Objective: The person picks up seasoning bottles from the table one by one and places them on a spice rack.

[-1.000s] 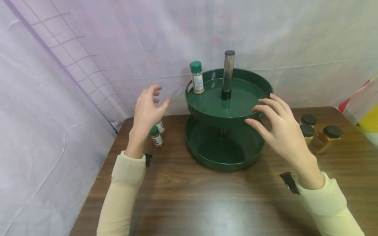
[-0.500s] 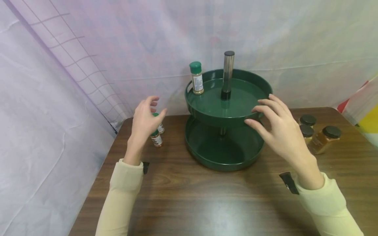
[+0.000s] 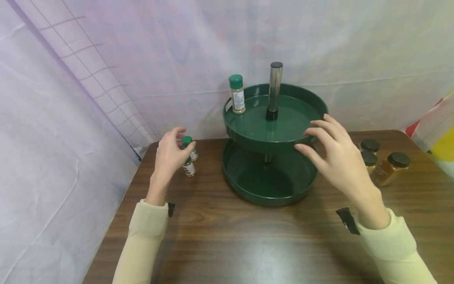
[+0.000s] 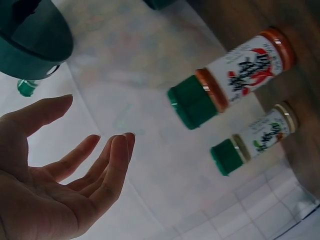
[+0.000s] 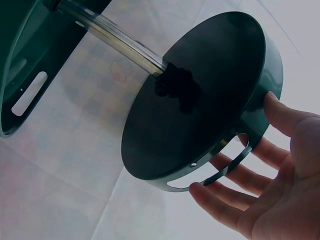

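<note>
The left hand (image 3: 169, 154) holds nothing, its fingers bent loosely and the thumb spread away from them, just beside two upright jars on the table (image 3: 213, 232). The right hand (image 3: 335, 159) grips the rim of the upper tray (image 3: 253, 142), thumb against the outer wall, fingers curved around at the handle slot. That tray carries one green-capped jar (image 3: 238, 99) with pale contents, upright by the far-left rim. The lower tray (image 3: 271, 199) sits beneath on the shared post (image 3: 274, 86). Of the two table jars, also green-capped, the front jar (image 4: 245, 75) shows orange-red contents, the rear jar (image 4: 260, 139) something pale. Beyond the right hand stand three black-lidded jars (image 3: 389, 169), the nearest filled with brown. Compared with a second ago, the left hand is lower, level with the table jars; the right hand and trays match.
</note>
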The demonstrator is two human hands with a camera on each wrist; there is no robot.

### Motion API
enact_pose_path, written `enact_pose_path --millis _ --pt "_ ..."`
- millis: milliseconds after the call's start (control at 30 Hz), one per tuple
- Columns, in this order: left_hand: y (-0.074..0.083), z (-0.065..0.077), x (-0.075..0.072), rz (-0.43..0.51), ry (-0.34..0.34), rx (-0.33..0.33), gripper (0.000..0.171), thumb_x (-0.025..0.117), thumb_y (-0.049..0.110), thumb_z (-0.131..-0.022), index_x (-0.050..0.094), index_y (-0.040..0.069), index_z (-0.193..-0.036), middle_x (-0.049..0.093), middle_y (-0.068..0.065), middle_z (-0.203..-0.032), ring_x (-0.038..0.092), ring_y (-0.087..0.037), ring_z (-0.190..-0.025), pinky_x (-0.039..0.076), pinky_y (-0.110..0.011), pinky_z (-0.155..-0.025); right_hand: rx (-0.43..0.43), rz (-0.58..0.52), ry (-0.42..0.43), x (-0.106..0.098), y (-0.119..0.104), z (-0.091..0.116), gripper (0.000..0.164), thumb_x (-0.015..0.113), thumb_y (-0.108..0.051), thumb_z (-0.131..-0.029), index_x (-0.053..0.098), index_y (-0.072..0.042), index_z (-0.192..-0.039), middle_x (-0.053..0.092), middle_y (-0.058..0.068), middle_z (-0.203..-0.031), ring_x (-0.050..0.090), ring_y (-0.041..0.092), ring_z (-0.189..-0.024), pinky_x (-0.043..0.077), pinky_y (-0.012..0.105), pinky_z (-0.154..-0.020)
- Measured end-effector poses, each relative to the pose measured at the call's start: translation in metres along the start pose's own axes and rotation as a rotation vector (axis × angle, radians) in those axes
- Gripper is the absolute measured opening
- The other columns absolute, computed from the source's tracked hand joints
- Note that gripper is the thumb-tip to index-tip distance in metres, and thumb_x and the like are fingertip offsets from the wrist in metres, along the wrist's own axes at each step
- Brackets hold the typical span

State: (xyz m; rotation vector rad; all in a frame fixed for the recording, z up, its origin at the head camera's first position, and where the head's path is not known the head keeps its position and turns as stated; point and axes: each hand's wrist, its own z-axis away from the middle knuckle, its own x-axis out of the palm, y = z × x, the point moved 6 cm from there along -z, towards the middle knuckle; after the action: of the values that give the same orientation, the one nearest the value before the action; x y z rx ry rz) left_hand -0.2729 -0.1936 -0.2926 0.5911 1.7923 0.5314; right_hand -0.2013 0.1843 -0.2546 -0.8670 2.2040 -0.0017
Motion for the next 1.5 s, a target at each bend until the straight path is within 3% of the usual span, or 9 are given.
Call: enact_pose_path --millis 367,600,933,1500 --pt "-0.029 0.002 0.011 -0.016 -0.011 -0.047 0.051 0.07 0.023 -0.093 0.056 -0.001 -0.135 0.062 -0.024 -0.123 0.06 -0.039 -0.11 0.048 -0.055 -0.091 -0.006 -0.002 0.004 0.0 0.0 0.0 0.037 0.086 -0.015 -0.08 0.069 -0.003 -0.11 0.061 0.019 -0.13 0.039 0.037 -0.142 0.035 0.057 -0.111" --pt "-0.044 0.003 0.017 -0.013 -0.035 -0.085 0.053 0.07 0.022 -0.093 0.053 -0.001 -0.138 0.058 -0.026 -0.13 0.059 -0.041 -0.117 0.047 -0.057 -0.095 -0.004 0.001 0.001 0.0 0.0 0.0 0.036 0.086 -0.016 -0.081 0.069 -0.003 -0.11 0.061 0.019 -0.13 0.038 0.037 -0.143 0.035 0.057 -0.112" --pt "-0.062 0.006 0.026 -0.01 -0.046 -0.116 0.055 0.074 0.02 -0.09 0.054 0.0 -0.137 0.061 -0.024 -0.129 0.061 -0.039 -0.111 0.048 -0.055 -0.091 0.01 0.0 -0.011 0.001 0.001 0.0 0.036 0.085 -0.017 -0.082 0.068 -0.004 -0.112 0.06 0.019 -0.132 0.037 0.037 -0.144 0.035 0.059 -0.111" --pt "-0.076 0.005 0.038 0.018 -0.057 -0.158 0.05 0.073 0.017 -0.091 0.056 0.001 -0.136 0.062 -0.024 -0.13 0.062 -0.039 -0.108 0.049 -0.056 -0.091 0.001 0.0 -0.008 0.001 0.002 0.0 0.035 0.085 -0.016 -0.082 0.069 -0.004 -0.111 0.06 0.018 -0.132 0.038 0.036 -0.144 0.035 0.058 -0.111"
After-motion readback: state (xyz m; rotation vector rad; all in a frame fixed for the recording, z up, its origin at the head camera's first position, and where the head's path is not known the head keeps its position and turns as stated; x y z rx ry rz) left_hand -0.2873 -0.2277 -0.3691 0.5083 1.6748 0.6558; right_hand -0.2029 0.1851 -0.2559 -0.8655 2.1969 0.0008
